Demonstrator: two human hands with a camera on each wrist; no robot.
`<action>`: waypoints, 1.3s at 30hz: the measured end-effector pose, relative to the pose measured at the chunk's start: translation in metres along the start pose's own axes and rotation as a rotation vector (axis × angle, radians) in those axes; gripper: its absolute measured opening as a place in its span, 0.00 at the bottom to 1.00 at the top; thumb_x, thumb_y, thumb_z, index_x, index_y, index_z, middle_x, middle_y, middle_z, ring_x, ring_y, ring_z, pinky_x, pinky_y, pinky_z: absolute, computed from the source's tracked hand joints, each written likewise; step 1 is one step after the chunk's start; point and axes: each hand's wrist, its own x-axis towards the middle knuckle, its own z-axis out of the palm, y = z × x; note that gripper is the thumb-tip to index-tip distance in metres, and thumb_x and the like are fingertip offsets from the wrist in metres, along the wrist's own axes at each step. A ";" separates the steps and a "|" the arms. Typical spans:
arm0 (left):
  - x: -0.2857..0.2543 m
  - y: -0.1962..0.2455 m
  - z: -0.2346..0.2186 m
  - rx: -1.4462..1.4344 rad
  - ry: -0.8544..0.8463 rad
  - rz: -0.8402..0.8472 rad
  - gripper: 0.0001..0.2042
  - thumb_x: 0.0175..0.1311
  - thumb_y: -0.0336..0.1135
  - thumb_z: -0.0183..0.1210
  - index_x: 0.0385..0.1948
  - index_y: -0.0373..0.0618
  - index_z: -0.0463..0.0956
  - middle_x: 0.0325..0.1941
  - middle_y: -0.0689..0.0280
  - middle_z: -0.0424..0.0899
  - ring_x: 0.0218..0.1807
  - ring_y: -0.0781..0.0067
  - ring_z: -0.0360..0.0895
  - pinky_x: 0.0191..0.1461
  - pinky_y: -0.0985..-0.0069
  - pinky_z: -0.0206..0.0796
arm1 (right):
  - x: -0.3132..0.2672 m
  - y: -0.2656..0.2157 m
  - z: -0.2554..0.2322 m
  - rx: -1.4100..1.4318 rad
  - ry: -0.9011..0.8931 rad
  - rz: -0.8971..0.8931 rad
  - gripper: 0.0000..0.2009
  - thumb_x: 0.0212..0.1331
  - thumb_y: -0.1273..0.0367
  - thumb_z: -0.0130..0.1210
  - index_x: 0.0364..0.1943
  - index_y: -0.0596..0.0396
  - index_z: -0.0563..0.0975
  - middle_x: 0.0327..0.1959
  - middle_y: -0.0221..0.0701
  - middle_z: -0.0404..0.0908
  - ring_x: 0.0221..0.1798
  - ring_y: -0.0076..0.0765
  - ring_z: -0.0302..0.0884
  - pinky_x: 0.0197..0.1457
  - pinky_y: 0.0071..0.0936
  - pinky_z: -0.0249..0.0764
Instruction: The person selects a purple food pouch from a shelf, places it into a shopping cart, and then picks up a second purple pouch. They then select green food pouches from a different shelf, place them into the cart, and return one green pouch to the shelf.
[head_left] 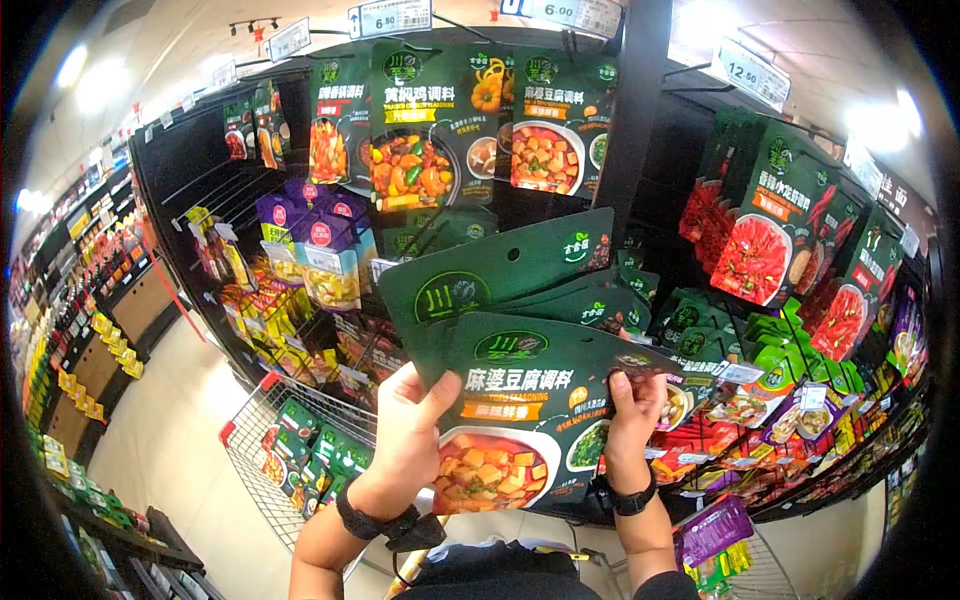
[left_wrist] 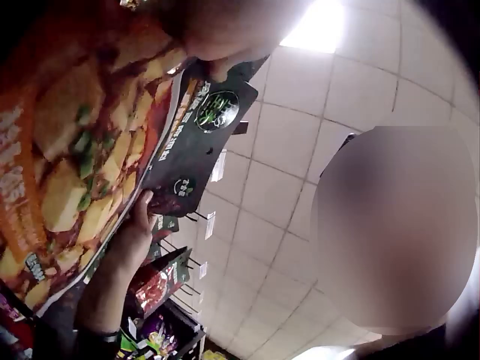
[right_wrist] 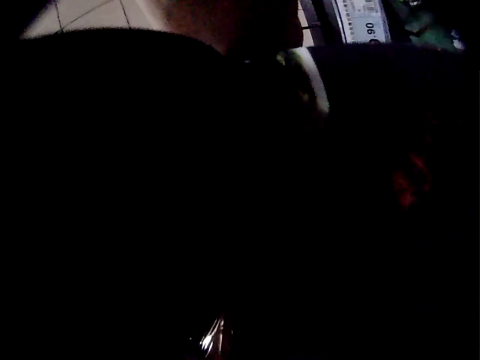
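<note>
In the head view, both hands hold a fanned stack of green seasoning packets in front of the body. The front one is a tofu seasoning packet [head_left: 530, 385] with a bowl of tofu pictured on it. My left hand [head_left: 408, 425] grips its left edge, thumb on the front. On the right edge my right hand [head_left: 630, 410] pinches it with the thumb on the front. Other green packets [head_left: 500, 262] spread out behind its top edge. From the left wrist, the tofu packet [left_wrist: 97, 157] fills the left side. The right wrist view is mostly dark.
Packets hang on shelf hooks ahead, including a yellow-labelled seasoning packet [head_left: 420, 130] and red crayfish packets [head_left: 765, 235]. A wire cart [head_left: 255, 480] below holds green packets [head_left: 310, 450]. A purple packet [head_left: 715, 530] lies at lower right. An aisle floor [head_left: 180, 400] runs at left.
</note>
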 end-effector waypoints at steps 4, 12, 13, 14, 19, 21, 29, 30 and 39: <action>0.003 -0.003 -0.001 -0.191 -0.020 -0.118 0.13 0.57 0.36 0.55 0.40 0.38 0.72 0.42 0.63 0.77 0.43 0.74 0.74 0.49 0.75 0.64 | 0.000 0.004 -0.004 0.019 0.016 0.038 0.16 0.54 0.75 0.50 0.48 0.60 0.67 0.43 0.31 0.74 0.41 0.22 0.70 0.47 0.20 0.64; 0.016 -0.009 -0.012 -0.057 0.077 0.039 0.12 0.58 0.36 0.54 0.38 0.36 0.73 0.39 0.65 0.78 0.39 0.78 0.73 0.44 0.80 0.63 | -0.002 0.009 -0.015 0.014 0.013 0.033 0.16 0.54 0.74 0.51 0.47 0.59 0.66 0.41 0.30 0.74 0.40 0.22 0.70 0.45 0.19 0.64; 0.019 -0.010 -0.013 0.018 0.103 0.128 0.12 0.58 0.36 0.54 0.37 0.36 0.74 0.38 0.65 0.78 0.38 0.79 0.72 0.43 0.81 0.63 | -0.004 0.007 -0.017 0.001 0.009 0.039 0.16 0.53 0.74 0.51 0.47 0.58 0.66 0.40 0.29 0.74 0.40 0.22 0.69 0.45 0.19 0.64; 0.020 -0.005 -0.010 0.010 0.131 0.163 0.11 0.58 0.35 0.55 0.35 0.36 0.75 0.36 0.67 0.79 0.36 0.82 0.72 0.41 0.82 0.61 | -0.006 0.005 -0.019 -0.010 -0.019 0.042 0.15 0.53 0.73 0.52 0.46 0.59 0.66 0.44 0.35 0.74 0.43 0.27 0.71 0.47 0.24 0.67; 0.031 0.002 -0.021 0.052 0.165 0.306 0.10 0.60 0.36 0.51 0.34 0.38 0.73 0.36 0.65 0.79 0.36 0.80 0.73 0.42 0.81 0.64 | -0.008 -0.001 -0.020 0.050 -0.210 0.039 0.10 0.55 0.73 0.49 0.39 0.64 0.67 0.50 0.50 0.69 0.50 0.42 0.71 0.53 0.34 0.67; 0.036 0.006 -0.019 -0.012 0.166 0.314 0.10 0.60 0.36 0.51 0.34 0.38 0.73 0.36 0.65 0.79 0.36 0.80 0.73 0.42 0.80 0.64 | -0.010 0.005 -0.025 0.010 -0.252 0.061 0.10 0.56 0.73 0.49 0.40 0.64 0.67 0.50 0.50 0.69 0.51 0.43 0.70 0.53 0.33 0.67; 0.034 0.006 -0.022 0.001 0.149 0.358 0.11 0.60 0.36 0.52 0.36 0.36 0.73 0.36 0.65 0.79 0.35 0.80 0.73 0.41 0.81 0.65 | -0.008 0.020 -0.027 -0.073 -0.430 0.211 0.12 0.52 0.79 0.49 0.42 0.65 0.68 0.59 0.44 0.60 0.55 0.30 0.63 0.47 0.23 0.69; 0.032 0.007 -0.021 -0.012 0.144 0.354 0.12 0.59 0.36 0.53 0.36 0.35 0.73 0.36 0.64 0.78 0.35 0.80 0.73 0.41 0.82 0.64 | -0.012 0.030 -0.029 -0.068 -0.440 0.205 0.14 0.52 0.80 0.49 0.45 0.65 0.67 0.59 0.42 0.61 0.49 0.24 0.67 0.44 0.20 0.69; 0.026 0.005 -0.023 0.061 0.152 0.396 0.13 0.60 0.37 0.53 0.36 0.34 0.73 0.35 0.65 0.79 0.33 0.81 0.72 0.38 0.83 0.64 | -0.018 0.031 -0.026 -0.161 -0.397 0.174 0.03 0.49 0.79 0.51 0.28 0.62 0.70 0.47 0.36 0.70 0.34 0.16 0.66 0.36 0.13 0.64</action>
